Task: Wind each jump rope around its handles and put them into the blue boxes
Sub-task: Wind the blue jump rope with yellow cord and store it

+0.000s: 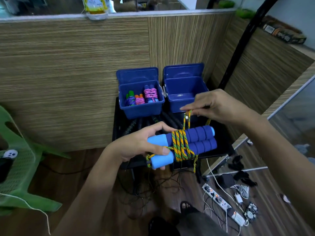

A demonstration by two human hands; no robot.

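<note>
My left hand (141, 145) grips the light-blue ends of two blue foam handles (201, 140) held side by side. An orange-and-green rope (180, 147) is wound several times around their middle. My right hand (216, 106) pinches a loop of that rope just above the handles, and a loose end hangs below them. Behind, on a small black table (219, 147), stand two open blue boxes. The left box (141, 109) holds three wound ropes with pink and purple cord. The right box (185, 103) holds nothing.
Dark rope handles (136, 125) lie on the black table in front of the boxes. A green plastic chair (18, 167) stands at the left. A power strip (221, 203), chargers and cables litter the floor at the right. A wood-panelled counter rises behind.
</note>
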